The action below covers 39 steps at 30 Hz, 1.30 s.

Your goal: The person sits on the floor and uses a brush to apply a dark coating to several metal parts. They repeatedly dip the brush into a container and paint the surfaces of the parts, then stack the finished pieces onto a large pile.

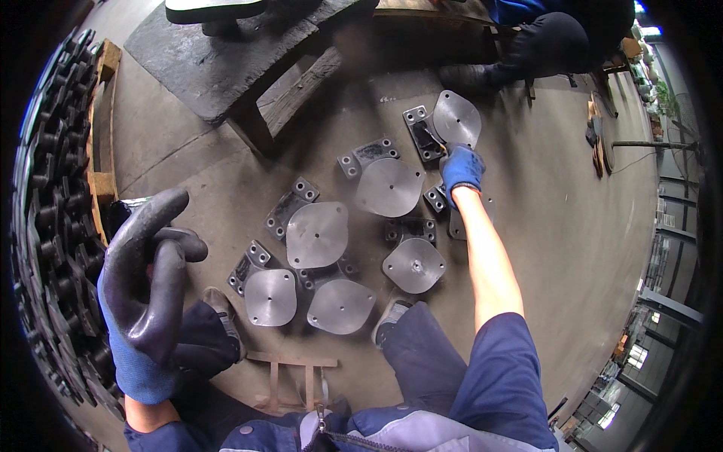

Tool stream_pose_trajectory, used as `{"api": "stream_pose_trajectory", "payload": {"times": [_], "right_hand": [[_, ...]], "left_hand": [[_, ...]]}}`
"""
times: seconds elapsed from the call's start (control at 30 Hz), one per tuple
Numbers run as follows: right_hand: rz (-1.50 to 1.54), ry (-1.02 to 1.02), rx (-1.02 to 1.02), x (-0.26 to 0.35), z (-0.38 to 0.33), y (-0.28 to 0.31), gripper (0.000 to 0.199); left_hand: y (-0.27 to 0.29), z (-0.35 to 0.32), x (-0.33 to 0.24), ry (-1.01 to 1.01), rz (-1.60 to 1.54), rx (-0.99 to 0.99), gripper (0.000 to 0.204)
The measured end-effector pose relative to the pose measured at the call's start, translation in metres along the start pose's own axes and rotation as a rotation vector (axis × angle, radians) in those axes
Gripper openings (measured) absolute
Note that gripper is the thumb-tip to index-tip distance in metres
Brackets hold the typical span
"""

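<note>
From where I stand, rounded metal plates [316, 252] lie on the concrete floor [572, 226]. The farthest plate [456, 118] rests flat, long axis running forward and slightly left, with a black bracket [413, 120] just left. The left hand [135, 316] is raised, fingers half-curled, spaced apart. The right hand [462, 167] appears closed on a thin tool [434, 138] pointing forward-left toward the bracket.

Light falls softly; edges bend into black.

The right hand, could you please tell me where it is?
In the head view, the right hand is right of centre, just below the farthest metal plate and beside a dark bracket.
</note>
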State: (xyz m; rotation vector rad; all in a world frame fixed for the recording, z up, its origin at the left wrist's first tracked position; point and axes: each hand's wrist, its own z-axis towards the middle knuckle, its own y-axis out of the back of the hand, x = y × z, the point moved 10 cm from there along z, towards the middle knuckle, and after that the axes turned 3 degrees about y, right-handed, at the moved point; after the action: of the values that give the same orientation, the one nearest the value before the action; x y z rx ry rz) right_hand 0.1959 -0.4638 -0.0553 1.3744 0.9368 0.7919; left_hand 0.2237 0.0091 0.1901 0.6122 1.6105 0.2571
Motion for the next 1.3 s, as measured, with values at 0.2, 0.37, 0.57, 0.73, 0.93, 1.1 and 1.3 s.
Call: {"api": "stream_pose_trajectory", "payload": {"times": [0.2, 0.37, 0.57, 0.73, 0.93, 1.1, 1.3], "right_hand": [[0.057, -0.114, 0.111, -0.009, 0.000, -0.008, 0.019], [0.059, -0.096, 0.130, -0.022, -0.019, -0.007, 0.020], [0.033, -0.102, 0.112, -0.023, -0.027, 0.000, 0.018], [0.012, -0.067, 0.053, -0.019, -0.015, 0.004, 0.017], [0.000, -0.097, 0.087, -0.022, -0.025, 0.002, 0.017], [-0.028, -0.103, 0.161, -0.027, -0.027, -0.010, 0.018], [-0.022, -0.156, 0.126, -0.026, -0.024, 0.003, 0.018]], "left_hand": [[0.004, 0.000, 0.005, 0.003, 0.003, 0.018, 0.042], [0.004, -0.002, 0.004, 0.007, 0.001, 0.035, 0.041], [0.005, -0.002, 0.006, -0.039, -0.020, 0.034, 0.040], [0.002, -0.001, 0.003, -0.012, -0.034, 0.032, 0.041], [0.009, -0.003, 0.003, -0.023, -0.032, 0.043, 0.041], [0.012, -0.005, -0.001, 0.086, -0.130, 0.036, 0.039], [0.017, -0.012, -0.012, 0.059, -0.160, -0.001, 0.038]]}}
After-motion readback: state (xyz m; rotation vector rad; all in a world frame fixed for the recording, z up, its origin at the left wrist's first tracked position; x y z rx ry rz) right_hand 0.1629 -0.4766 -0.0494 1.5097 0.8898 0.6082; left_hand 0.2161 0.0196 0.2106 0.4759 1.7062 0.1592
